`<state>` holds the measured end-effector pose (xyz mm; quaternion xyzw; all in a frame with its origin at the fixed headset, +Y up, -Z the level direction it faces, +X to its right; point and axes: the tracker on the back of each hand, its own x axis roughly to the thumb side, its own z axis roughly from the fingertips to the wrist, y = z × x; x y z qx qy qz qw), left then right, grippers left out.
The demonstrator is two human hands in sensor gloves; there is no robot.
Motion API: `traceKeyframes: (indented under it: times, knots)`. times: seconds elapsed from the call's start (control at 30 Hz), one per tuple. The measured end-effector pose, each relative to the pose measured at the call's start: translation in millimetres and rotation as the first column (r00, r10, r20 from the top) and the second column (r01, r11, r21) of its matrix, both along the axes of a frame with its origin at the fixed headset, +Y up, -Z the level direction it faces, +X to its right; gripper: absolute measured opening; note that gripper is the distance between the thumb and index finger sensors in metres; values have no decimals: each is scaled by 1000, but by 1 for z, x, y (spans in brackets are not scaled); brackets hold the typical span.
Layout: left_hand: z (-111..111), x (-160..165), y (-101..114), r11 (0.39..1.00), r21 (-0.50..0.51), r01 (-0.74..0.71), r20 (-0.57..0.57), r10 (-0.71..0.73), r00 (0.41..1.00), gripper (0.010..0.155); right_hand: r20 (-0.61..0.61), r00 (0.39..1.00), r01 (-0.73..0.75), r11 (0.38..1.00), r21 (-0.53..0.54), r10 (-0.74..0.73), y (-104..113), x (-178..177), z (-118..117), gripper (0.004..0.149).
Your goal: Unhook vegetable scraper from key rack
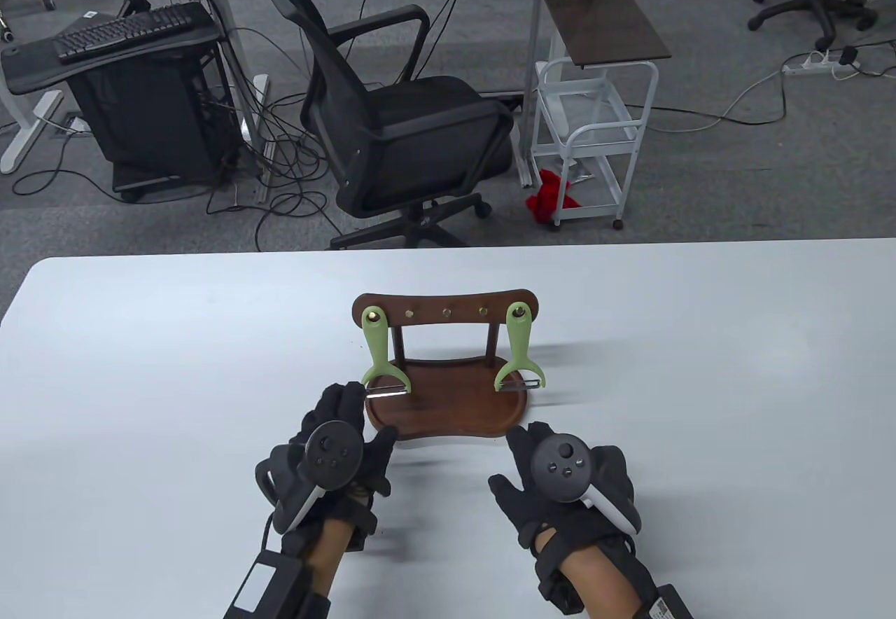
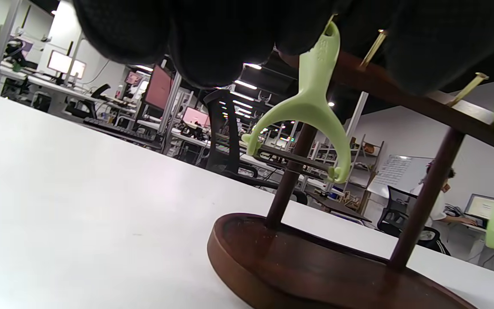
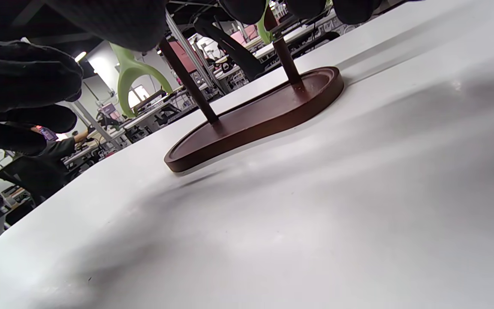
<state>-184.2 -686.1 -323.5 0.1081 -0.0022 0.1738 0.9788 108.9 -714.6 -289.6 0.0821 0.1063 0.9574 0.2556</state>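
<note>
A dark wooden key rack (image 1: 448,300) with brass hooks stands on its oval base (image 1: 448,412) at the table's middle. Two light green Y-shaped vegetable scrapers hang from it, the left scraper (image 1: 378,353) on the leftmost hook and the right scraper (image 1: 519,349) on the rightmost. My left hand (image 1: 353,410) is open, with its fingertips (image 1: 348,395) right beside the left scraper's blade. In the left wrist view that scraper (image 2: 311,107) hangs free below my fingers (image 2: 212,38). My right hand (image 1: 507,459) is open and empty in front of the base's right end.
The white table (image 1: 140,367) spreads wide on both sides of the rack. Beyond its far edge are a black office chair (image 1: 399,122) and a white cart (image 1: 595,129). The right wrist view shows the rack's base (image 3: 255,120) and a green scraper (image 3: 133,73).
</note>
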Motion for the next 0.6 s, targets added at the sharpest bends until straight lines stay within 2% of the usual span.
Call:
traceKeyframes:
  times: [0.3,0.6]
  knots:
    - [-25,-3,0,998,19,-64,-105,65,992,77,-14,1000,1,1000,-1,-1,-1,-3,0,72]
    - [-55,6,9,995,-21,-102,-219,96,971,73,-24,1000,16,1000,0,-16,-3,-5,-1,72]
